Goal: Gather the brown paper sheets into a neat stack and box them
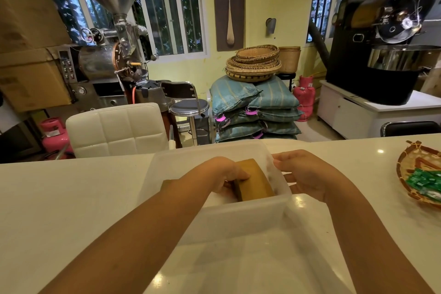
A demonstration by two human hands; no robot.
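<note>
Two bare arms, mine, reach in from the near edge over the table [59, 198]. One box [238, 212], clear-ish white plastic, sits on it right in front of me; a see-through lid or film lies just nearer, can't tell which. My left hand [226, 174] is down inside the box, fingers curled over the left edge of the stack [255, 180]: one stack, tan-brown sheets squared up into a thick block, lying tilted against the box's right wall. Sheet count: can't tell. My right hand [307, 174] is outside the box, part open, thumb and fingers on the right rim. One more bit of brown shows just left of the box, behind my left forearm. At right, 1 woven tray [405, 174] w/ green packets. Beyond the table: 1 white chair [119, 129], 1 stool [188, 105], piled teal sacks [255, 107] w/ baskets [253, 62] on top, 2 pink gas cylinders, 2 roasters.
</note>
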